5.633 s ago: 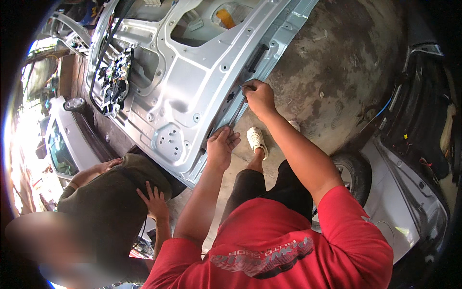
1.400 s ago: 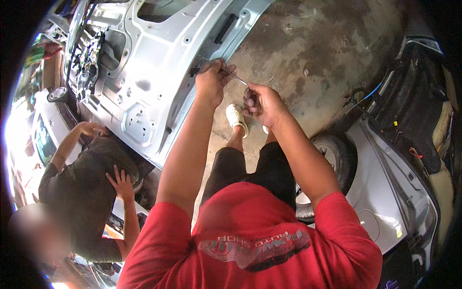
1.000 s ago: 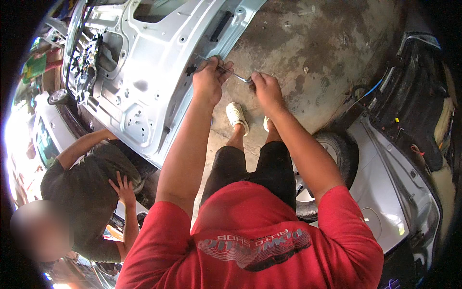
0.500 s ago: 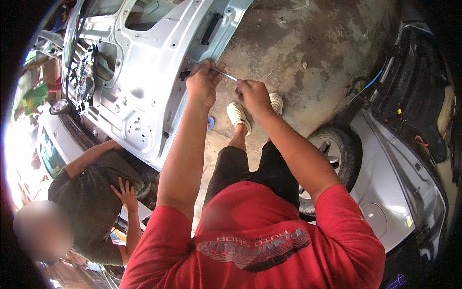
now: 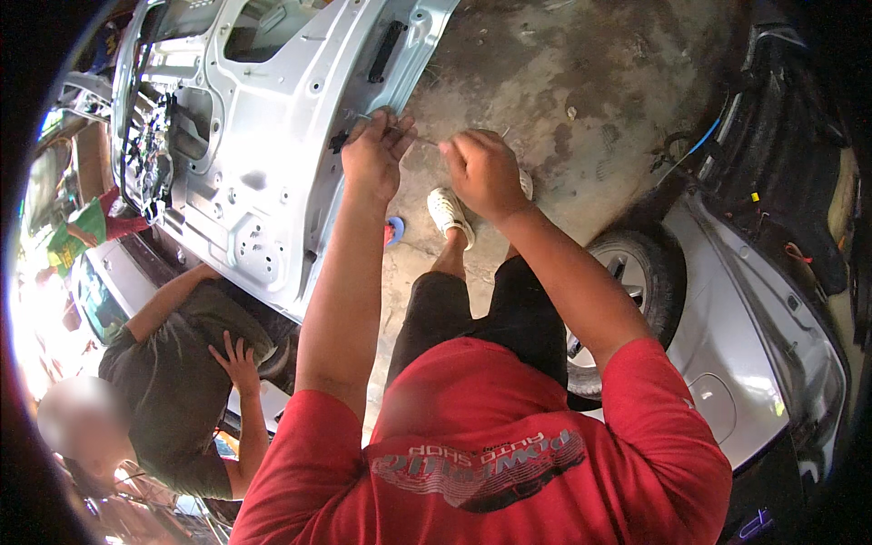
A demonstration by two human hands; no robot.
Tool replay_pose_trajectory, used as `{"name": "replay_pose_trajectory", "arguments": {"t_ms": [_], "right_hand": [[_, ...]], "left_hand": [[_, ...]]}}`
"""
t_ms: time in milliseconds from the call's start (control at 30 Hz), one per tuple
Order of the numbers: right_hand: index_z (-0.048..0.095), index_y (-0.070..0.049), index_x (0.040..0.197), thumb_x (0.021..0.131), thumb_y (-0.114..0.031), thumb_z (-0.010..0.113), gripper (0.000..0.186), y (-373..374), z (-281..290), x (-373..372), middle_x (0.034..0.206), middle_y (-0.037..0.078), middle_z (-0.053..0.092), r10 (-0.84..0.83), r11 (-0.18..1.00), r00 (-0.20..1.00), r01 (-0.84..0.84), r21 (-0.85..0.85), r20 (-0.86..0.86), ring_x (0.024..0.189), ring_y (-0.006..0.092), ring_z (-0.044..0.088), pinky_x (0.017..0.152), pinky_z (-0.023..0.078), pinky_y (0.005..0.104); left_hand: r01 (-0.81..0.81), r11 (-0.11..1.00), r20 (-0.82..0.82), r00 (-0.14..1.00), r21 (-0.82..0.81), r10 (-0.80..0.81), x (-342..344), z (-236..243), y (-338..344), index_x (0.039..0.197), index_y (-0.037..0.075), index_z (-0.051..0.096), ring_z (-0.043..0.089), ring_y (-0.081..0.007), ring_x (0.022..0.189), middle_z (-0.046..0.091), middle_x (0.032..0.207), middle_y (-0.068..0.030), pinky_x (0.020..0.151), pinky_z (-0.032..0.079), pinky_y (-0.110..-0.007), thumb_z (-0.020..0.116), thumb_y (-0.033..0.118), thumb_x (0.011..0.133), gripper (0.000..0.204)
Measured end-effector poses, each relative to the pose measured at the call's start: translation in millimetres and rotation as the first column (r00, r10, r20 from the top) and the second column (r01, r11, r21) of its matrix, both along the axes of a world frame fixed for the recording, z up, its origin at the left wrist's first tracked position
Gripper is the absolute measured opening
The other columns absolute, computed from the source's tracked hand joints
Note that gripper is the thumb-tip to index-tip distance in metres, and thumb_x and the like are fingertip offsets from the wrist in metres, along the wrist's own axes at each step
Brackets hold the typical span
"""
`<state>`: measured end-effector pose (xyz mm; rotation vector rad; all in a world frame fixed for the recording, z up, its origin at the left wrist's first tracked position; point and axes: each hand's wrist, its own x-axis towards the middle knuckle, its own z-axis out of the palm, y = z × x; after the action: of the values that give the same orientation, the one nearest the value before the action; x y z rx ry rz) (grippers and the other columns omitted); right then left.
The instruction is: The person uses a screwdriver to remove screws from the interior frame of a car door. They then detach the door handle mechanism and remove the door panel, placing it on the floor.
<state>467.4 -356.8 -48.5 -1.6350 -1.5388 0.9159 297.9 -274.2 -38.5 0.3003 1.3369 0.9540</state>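
Observation:
A bare silver car door (image 5: 272, 127) stands at the upper left, its edge toward me. My left hand (image 5: 372, 159) is at that edge, fingers bent around a thin metal rod (image 5: 427, 142) that runs from the door's edge toward the right. My right hand (image 5: 488, 173) is closed over the rod's other end, which the fist hides. Whether a handle sits inside the fist cannot be seen. Beside my left fingers, a small black part (image 5: 338, 142) sits on the door edge. Farther up is a long black fitting (image 5: 388, 52).
At the left a co-worker in a dark shirt (image 5: 177, 391) bends by the door's lower end, one arm reaching to it. To my right stands a silver car body (image 5: 708, 300) with a wheel (image 5: 649, 291). A blue round object (image 5: 394, 230) lies on the concrete floor (image 5: 563, 73).
My right hand has turned over on the rod, its back now facing up, and the fist covers more of the end. My left hand stays at the door edge. The view has shifted slightly.

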Motion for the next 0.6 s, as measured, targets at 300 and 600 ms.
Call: {"name": "replay_pose_trajectory", "arguments": {"t_ms": [300,600], "right_hand": [[0.064,0.0,0.091,0.099,-0.026,0.055,0.029,3,-22,-11,0.078,0.008,0.066,-0.564,0.765,0.333,-0.132,-0.63,-0.755,0.068,0.019,0.063,0.064,0.052,0.0341],[0.067,0.0,0.088,0.093,-0.022,0.065,0.022,-8,-3,4,0.074,0.004,0.064,-0.496,0.819,0.563,0.051,-0.571,-0.662,0.066,0.0119,0.059,0.064,0.049,0.0274]], "left_hand": [[0.04,0.999,0.004,0.999,0.003,-0.04,-7,-5,1,0.109,-0.001,0.056,0.065,-0.0292,0.102,0.06,0.107,-0.0112,0.09,0.057,-0.042,0.051,0.011,0.102,0.015],[0.063,0.997,0.059,0.996,-0.044,-0.061,-9,23,-30,0.117,-0.005,0.053,0.066,-0.0318,0.102,0.061,0.107,-0.0133,0.086,0.057,-0.04,0.049,0.013,0.103,0.023]]}}
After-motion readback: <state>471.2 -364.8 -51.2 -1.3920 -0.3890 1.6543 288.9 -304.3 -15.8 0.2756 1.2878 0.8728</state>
